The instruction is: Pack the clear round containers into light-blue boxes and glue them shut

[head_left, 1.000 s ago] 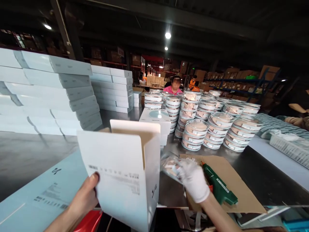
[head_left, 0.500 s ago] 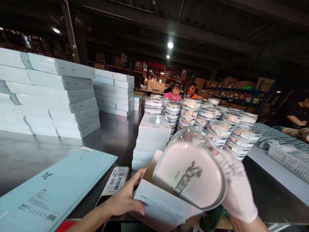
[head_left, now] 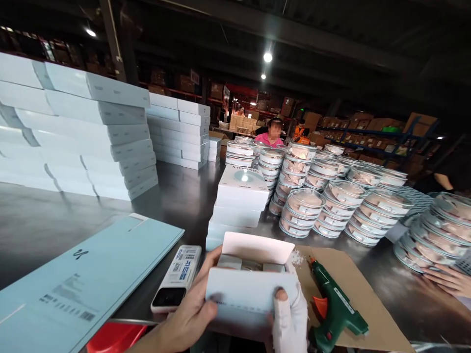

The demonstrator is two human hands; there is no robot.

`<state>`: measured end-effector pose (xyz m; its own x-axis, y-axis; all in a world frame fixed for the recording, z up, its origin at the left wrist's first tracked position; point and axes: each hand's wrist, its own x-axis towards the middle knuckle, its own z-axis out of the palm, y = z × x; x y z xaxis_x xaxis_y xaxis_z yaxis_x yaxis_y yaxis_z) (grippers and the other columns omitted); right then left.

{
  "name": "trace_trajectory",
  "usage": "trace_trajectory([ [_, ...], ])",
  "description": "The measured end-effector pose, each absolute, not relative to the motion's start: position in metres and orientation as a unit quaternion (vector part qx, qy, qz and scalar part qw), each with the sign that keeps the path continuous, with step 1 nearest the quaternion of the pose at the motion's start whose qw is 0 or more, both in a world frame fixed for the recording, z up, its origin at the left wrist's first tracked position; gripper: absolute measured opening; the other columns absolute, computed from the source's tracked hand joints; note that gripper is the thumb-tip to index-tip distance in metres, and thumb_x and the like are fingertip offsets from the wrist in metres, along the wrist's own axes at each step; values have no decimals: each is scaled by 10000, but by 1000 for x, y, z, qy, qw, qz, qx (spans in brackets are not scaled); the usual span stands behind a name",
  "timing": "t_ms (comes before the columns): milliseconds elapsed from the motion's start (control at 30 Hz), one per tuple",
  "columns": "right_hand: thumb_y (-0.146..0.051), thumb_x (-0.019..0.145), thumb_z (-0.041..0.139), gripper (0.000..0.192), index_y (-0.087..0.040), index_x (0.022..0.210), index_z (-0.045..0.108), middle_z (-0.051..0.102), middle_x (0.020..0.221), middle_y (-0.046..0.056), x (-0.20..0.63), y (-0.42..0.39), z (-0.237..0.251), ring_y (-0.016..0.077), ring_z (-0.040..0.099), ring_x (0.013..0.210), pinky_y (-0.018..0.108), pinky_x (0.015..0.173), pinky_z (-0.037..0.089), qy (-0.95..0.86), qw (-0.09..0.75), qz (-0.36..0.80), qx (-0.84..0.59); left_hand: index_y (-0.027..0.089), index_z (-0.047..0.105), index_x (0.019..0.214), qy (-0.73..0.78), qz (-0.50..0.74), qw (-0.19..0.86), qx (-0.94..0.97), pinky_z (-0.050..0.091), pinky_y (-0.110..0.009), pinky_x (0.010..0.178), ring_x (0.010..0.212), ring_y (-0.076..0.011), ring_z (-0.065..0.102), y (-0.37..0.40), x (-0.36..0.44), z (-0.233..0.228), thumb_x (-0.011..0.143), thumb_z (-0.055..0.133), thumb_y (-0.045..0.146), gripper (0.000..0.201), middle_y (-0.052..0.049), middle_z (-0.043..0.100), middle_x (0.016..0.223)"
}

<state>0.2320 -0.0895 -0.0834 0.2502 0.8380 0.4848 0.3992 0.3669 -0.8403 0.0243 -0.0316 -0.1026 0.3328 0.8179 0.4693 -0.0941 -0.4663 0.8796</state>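
Head view: both hands, left hand point(head_left: 191, 316) and right hand point(head_left: 289, 318), grip a white box point(head_left: 250, 296) between scanner point(head_left: 177, 278) and glue gun point(head_left: 333, 306).

box point(head_left: 250, 294): small white carton I grip from both sides, low in front of me at the near table edge
state: top open, its lid flap point(head_left: 257, 246) standing up and tilted away from me
inside: inner side flaps folded in; between them something pale, too hidden to make out
near face: plain white, with a thin line of small print along its lower part
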Motion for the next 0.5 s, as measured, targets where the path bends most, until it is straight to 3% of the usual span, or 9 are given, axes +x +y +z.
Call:
trace_trajectory([
  [100,-502,1046,414,619,-277,1607,277,463,1599,130,217,-90,-76,308,453,1464,489,1158,429,-518,612,194,-565,249,556,1282,356,557,410,628,315,-458,1216,1491,-331,371,-38,38,-92,1035,435,542,402,-122,413,1599],
  [200,-477,1055,391,717,-325,1634,-5,252,1702,130,230,-96,-69,262,306,1546,532,1220,310,-531,616,203,-545,270,535,1246,386,567,409,603,347,-472,1188,1469,-309,402,-38,42,-79,1034,460,513,331,-121,457,1557],
  [233,-494,1038,419,744,-301,1632,14,290,1681,159,245,-100,-68,272,349,1527,541,1208,327,-540,608,171,-555,276,571,1232,388,543,417,617,346,-469,1190,1452,-304,427,-37,40,-75,1033,453,513,330,-110,497,1524],
  [300,-566,952,523,724,-224,1554,310,508,1523,222,285,-111,-69,351,549,1371,579,1106,439,-538,556,58,-631,293,668,1183,379,473,429,669,368,-444,1183,1409,-299,483,-32,32,-68,1029,453,500,336,-84,582,1439],
  [333,-627,870,588,644,-189,1341,558,654,1323,245,308,-118,-71,413,652,1197,622,1018,481,-511,505,-16,-695,303,706,1156,368,447,430,693,400,-431,1164,1387,-302,509,-30,27,-65,1018,475,491,327,-76,616,1401],
  [367,-658,804,632,519,-212,1067,677,740,1081,220,330,-125,-73,443,710,989,653,899,512,-482,430,-28,-763,312,727,1150,354,432,430,710,438,-421,1136,1370,-309,530,-27,22,-64,999,517,480,309,-74,636,1381],
  [433,-627,713,726,378,-261,682,633,682,648,110,365,-138,-78,391,693,650,623,750,523,-429,340,28,-836,321,740,1192,329,421,423,732,479,-422,1106,1369,-335,539,-22,13,-65,914,658,440,313,-81,657,1381],
  [500,-538,676,773,316,-276,599,614,583,507,26,381,-146,-85,310,647,510,522,679,533,-408,340,103,-841,324,734,1250,316,412,412,749,446,-459,1141,1429,-369,483,-17,5,-70,803,781,379,453,-88,664,1402],
])
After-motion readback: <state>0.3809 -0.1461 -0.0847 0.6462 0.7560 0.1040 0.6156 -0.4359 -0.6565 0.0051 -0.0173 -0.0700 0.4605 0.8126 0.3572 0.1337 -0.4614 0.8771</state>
